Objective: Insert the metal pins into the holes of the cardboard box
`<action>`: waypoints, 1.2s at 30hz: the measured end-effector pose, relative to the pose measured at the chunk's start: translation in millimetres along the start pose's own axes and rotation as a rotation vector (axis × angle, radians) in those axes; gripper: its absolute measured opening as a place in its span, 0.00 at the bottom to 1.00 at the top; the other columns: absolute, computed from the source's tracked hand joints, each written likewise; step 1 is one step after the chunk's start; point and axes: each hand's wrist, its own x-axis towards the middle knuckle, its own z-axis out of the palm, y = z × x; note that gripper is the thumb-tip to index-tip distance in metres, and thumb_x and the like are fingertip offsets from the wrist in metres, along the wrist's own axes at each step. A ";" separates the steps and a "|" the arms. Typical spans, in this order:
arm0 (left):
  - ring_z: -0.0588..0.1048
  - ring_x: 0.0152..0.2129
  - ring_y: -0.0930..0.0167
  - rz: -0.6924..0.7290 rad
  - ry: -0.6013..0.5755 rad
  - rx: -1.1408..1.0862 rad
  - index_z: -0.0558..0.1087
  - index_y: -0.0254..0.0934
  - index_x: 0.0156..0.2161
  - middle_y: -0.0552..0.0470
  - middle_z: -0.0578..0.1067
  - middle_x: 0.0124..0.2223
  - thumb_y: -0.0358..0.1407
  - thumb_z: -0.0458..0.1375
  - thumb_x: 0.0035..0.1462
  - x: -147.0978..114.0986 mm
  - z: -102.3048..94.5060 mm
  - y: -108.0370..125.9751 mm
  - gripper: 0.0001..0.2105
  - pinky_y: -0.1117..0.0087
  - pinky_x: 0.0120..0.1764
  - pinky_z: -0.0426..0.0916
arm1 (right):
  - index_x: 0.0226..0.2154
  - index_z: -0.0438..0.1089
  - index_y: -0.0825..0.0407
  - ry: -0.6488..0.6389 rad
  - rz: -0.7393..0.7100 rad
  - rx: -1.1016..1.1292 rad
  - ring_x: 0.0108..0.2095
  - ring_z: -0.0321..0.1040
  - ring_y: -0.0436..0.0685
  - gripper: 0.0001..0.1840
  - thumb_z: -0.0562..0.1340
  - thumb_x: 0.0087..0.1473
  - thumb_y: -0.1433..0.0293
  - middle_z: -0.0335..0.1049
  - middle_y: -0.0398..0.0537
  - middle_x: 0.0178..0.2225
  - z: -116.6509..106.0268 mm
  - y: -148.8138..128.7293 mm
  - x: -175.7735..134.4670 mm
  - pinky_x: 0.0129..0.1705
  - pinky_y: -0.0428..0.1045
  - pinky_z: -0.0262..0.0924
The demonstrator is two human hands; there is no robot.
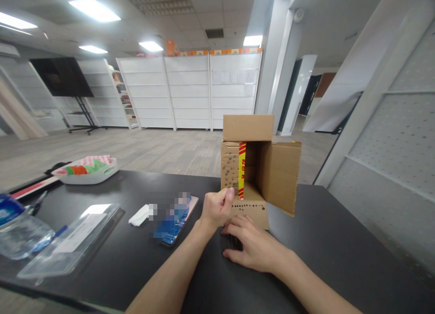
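A cardboard box (263, 169) stands on the black table (316, 241) with its open side towards me. Its top flap (248, 128) points up, its right flap (283, 176) swings outward and its lower flap (260, 210) hangs down. Small dark dots mark the left flap (230, 162), which has a red and yellow tape strip (242, 169) along its edge. My left hand (217, 210) is closed in a fist before the box's lower left corner; anything inside it is hidden. Just below, my right hand (253, 243) rests low over the table, fingers curved and thumb apart.
Left of my hands lie a phone (178, 223) and a crumpled white tissue (139, 215). Farther left are a clear plastic case (81, 237), a water bottle (20, 232) and a white basket (88, 177) with colourful cloth. White shelves (190, 92) stand across the room.
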 end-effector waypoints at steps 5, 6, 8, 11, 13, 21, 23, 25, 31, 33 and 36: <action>0.53 0.12 0.81 -0.003 0.007 0.005 0.52 0.37 0.20 0.60 0.51 0.16 0.39 0.44 0.64 1.1 -1.2 0.6 0.20 0.75 0.19 0.48 | 0.44 0.70 0.50 0.000 0.010 0.027 0.46 0.62 0.61 0.18 0.68 0.48 0.66 0.68 0.49 0.43 -3.8 0.0 -2.2 0.52 0.55 0.56; 0.53 0.13 0.81 -0.003 0.005 0.009 0.52 0.37 0.20 0.60 0.51 0.16 0.39 0.44 0.64 1.2 -1.5 0.6 0.20 0.75 0.19 0.48 | 0.44 0.70 0.51 0.001 0.011 0.031 0.47 0.61 0.60 0.18 0.67 0.48 0.66 0.67 0.50 0.43 -4.3 0.2 -2.4 0.52 0.55 0.56; 0.54 0.13 0.81 -0.003 0.005 0.019 0.53 0.37 0.20 0.60 0.52 0.16 0.38 0.44 0.64 0.9 -1.9 -0.3 0.20 0.75 0.19 0.48 | 0.44 0.71 0.51 0.003 0.011 0.034 0.47 0.61 0.60 0.18 0.67 0.49 0.67 0.67 0.50 0.43 -4.7 0.7 -2.6 0.52 0.55 0.56; 0.54 0.13 0.80 -0.010 0.013 0.030 0.54 0.37 0.19 0.59 0.53 0.16 0.38 0.45 0.64 -0.2 -1.8 -3.4 0.20 0.75 0.20 0.48 | 0.43 0.71 0.50 0.008 0.007 0.030 0.46 0.61 0.60 0.17 0.67 0.49 0.67 0.67 0.49 0.42 -4.0 1.8 -2.7 0.52 0.55 0.57; 0.55 0.13 0.80 -0.021 0.019 0.034 0.55 0.37 0.19 0.59 0.53 0.16 0.38 0.45 0.63 -0.9 -1.5 -5.7 0.20 0.75 0.20 0.48 | 0.43 0.71 0.50 0.008 0.002 0.025 0.46 0.61 0.60 0.16 0.67 0.49 0.67 0.67 0.49 0.42 -3.2 2.3 -2.7 0.51 0.55 0.57; 0.54 0.13 0.80 -0.056 0.027 0.049 0.56 0.37 0.19 0.59 0.54 0.16 0.40 0.44 0.64 -2.3 -0.5 -9.9 0.21 0.75 0.19 0.48 | 0.42 0.71 0.51 -0.005 -0.010 0.016 0.46 0.61 0.60 0.16 0.67 0.49 0.67 0.67 0.49 0.41 -4.6 0.5 -2.5 0.52 0.55 0.57; 0.54 0.13 0.80 -0.065 0.028 0.049 0.55 0.37 0.19 0.59 0.54 0.16 0.40 0.44 0.64 -2.9 -0.5 -10.5 0.21 0.75 0.19 0.48 | 0.42 0.71 0.50 -0.001 -0.007 0.010 0.46 0.61 0.60 0.16 0.67 0.48 0.67 0.67 0.49 0.41 -5.0 0.1 -2.9 0.51 0.55 0.57; 0.53 0.13 0.80 -0.069 0.030 0.051 0.55 0.37 0.19 0.59 0.53 0.16 0.40 0.44 0.64 -3.7 -0.4 -11.2 0.21 0.75 0.19 0.48 | 0.42 0.71 0.50 0.005 -0.003 0.004 0.46 0.61 0.60 0.16 0.67 0.48 0.67 0.67 0.49 0.42 -4.6 -0.1 -3.3 0.51 0.55 0.57; 0.53 0.13 0.80 -0.064 0.030 0.067 0.55 0.37 0.19 0.59 0.52 0.16 0.39 0.45 0.63 -6.6 0.1 -12.6 0.20 0.75 0.20 0.48 | 0.41 0.71 0.51 0.019 0.004 0.004 0.45 0.62 0.60 0.15 0.68 0.48 0.67 0.68 0.49 0.41 -1.2 -1.3 -3.0 0.52 0.55 0.56; 0.53 0.13 0.80 -0.066 0.033 0.065 0.55 0.37 0.19 0.59 0.52 0.16 0.39 0.45 0.63 -7.5 -0.4 -12.3 0.20 0.75 0.20 0.47 | 0.40 0.71 0.51 0.023 0.009 0.005 0.45 0.62 0.60 0.15 0.68 0.48 0.68 0.68 0.49 0.41 -0.8 -2.1 -2.8 0.52 0.55 0.56; 0.53 0.13 0.80 -0.079 0.034 0.051 0.55 0.37 0.19 0.59 0.52 0.16 0.39 0.45 0.63 -9.0 -1.4 -12.0 0.20 0.75 0.19 0.47 | 0.40 0.71 0.51 0.026 0.014 0.000 0.45 0.62 0.60 0.14 0.68 0.48 0.68 0.68 0.49 0.41 -0.6 -3.0 -2.7 0.52 0.55 0.56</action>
